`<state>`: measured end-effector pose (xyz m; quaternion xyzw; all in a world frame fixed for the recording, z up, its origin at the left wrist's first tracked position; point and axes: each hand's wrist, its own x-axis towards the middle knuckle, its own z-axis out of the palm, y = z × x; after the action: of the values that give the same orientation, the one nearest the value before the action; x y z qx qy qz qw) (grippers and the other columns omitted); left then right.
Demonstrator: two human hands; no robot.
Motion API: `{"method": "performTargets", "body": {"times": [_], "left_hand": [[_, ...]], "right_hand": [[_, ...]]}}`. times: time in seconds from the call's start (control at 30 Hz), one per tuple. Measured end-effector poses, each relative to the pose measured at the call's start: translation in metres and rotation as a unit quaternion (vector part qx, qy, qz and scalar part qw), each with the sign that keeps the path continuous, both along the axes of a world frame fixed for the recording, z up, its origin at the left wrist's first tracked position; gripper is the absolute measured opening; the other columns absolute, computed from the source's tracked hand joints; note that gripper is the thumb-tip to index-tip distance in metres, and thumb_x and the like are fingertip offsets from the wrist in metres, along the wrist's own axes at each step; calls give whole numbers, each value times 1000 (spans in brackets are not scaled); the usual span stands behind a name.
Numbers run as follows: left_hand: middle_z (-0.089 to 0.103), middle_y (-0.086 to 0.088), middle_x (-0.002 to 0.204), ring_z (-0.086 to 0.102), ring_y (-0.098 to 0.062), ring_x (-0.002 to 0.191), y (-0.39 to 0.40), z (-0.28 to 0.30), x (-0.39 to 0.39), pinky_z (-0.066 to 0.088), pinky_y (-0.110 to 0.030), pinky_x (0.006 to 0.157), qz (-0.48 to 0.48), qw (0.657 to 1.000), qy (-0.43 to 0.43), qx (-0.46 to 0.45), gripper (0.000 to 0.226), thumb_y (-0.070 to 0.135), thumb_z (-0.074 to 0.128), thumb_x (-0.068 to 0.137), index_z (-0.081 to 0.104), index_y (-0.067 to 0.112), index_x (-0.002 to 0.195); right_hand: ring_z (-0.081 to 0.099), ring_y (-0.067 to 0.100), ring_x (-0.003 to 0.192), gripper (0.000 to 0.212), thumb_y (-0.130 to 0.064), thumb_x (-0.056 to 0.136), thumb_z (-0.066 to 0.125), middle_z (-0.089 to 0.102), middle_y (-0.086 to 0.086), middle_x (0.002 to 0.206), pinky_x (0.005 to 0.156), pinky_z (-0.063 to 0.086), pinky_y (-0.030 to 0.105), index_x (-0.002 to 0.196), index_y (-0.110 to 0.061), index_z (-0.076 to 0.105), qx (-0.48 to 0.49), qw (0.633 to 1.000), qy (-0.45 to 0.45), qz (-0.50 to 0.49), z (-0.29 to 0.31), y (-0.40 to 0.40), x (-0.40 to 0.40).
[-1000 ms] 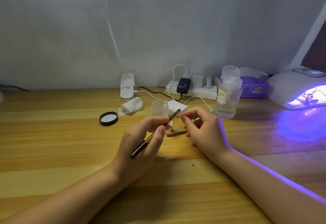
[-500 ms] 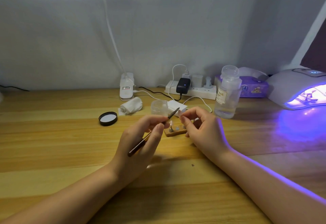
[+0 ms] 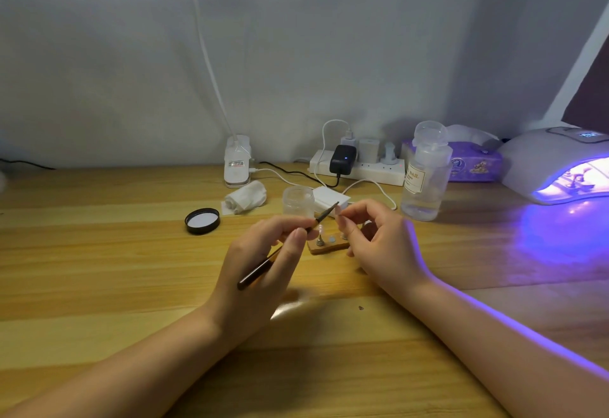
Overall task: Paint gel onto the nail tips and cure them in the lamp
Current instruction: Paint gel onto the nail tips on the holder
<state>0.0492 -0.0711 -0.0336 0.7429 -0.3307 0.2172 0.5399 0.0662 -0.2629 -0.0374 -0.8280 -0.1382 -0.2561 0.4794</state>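
My left hand [image 3: 263, 262] grips a thin dark gel brush [image 3: 283, 249], its tip pointing up and right. My right hand [image 3: 379, 243] pinches a small nail tip [image 3: 338, 210] between thumb and forefinger, right at the brush's point. Below and between the hands a small wooden holder [image 3: 326, 246] carries little stands with nail tips. An open clear gel jar [image 3: 297, 201] stands just behind my left hand, and its black lid [image 3: 202, 220] lies to the left. The white curing lamp [image 3: 540, 160] glows purple at the far right.
A clear bottle [image 3: 425, 173] of liquid stands right of the hands. A power strip [image 3: 359, 170] with chargers and cables, a purple tissue pack [image 3: 474, 164], a crumpled wipe [image 3: 245, 201] and a white desk-lamp base [image 3: 236, 164] line the back of the wooden desk [image 3: 99, 269].
Both hands stay close together over the holder. The brush has tilted and shifted slightly left, its tip still meeting the nail tip in my right fingers.
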Motion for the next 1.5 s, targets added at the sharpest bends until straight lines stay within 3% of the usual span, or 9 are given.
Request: {"method": "performTargets", "body": {"times": [0.27, 0.5, 0.6, 0.8, 1.0, 1.2, 1.5], "left_hand": [[75, 1, 94, 70, -20, 95, 2, 1, -2, 54, -50, 80, -5, 1000, 12, -18, 30, 27, 48, 93, 70, 9, 104], [74, 2, 98, 69, -14, 97, 1, -1, 2, 55, -31, 80, -3, 999, 2, -33, 30, 26, 46, 95, 67, 9, 110], [74, 2, 99, 69, -14, 98, 1, -2, 3, 55, -29, 79, -10, 999, 5, -34, 30, 26, 46, 96, 66, 9, 111], [75, 0, 95, 71, -16, 95, 0, -2, 2, 56, -35, 80, -21, 998, 34, -43, 33, 27, 46, 95, 67, 6, 107], [76, 2, 93, 71, -19, 93, 1, -1, 0, 55, -51, 80, -16, 999, 11, -48, 28, 25, 45, 95, 69, 14, 104], [75, 4, 95, 71, -15, 94, 0, -1, 2, 56, -35, 82, -14, 999, 14, -47, 28, 26, 46, 96, 69, 13, 107], [75, 3, 96, 70, -13, 95, 0, -1, 3, 56, -34, 80, 7, 999, 0, -39, 29, 26, 45, 96, 68, 13, 107]], "right_hand": [[63, 16, 61, 12, -11, 90, 62, 65, -4, 80, 56, 56, 39, 95, -22, 63, 9, 1000, 15, 3, 0, 0, 0], [63, 14, 62, 9, -12, 91, 63, 65, -4, 80, 53, 55, 31, 96, -20, 63, 9, 1000, 18, 10, 1, 1, 0], [63, 11, 64, 11, -9, 91, 62, 65, -6, 82, 52, 53, 24, 95, -19, 63, 13, 1000, 20, 20, 2, 1, -1], [63, 15, 63, 10, -9, 91, 61, 64, -5, 78, 53, 55, 29, 92, -19, 63, 16, 999, 21, 19, 0, 0, 0], [63, 15, 63, 16, -12, 91, 61, 65, -3, 77, 53, 56, 33, 92, -28, 60, 18, 999, 29, 13, 0, 0, 1], [62, 20, 64, 8, -13, 91, 62, 65, 1, 78, 59, 54, 41, 95, -19, 63, 18, 999, 23, 23, 0, 0, 0], [62, 16, 68, 8, -11, 91, 63, 66, 0, 79, 62, 54, 36, 94, -19, 63, 21, 999, 22, 43, 1, 1, -1]]}}
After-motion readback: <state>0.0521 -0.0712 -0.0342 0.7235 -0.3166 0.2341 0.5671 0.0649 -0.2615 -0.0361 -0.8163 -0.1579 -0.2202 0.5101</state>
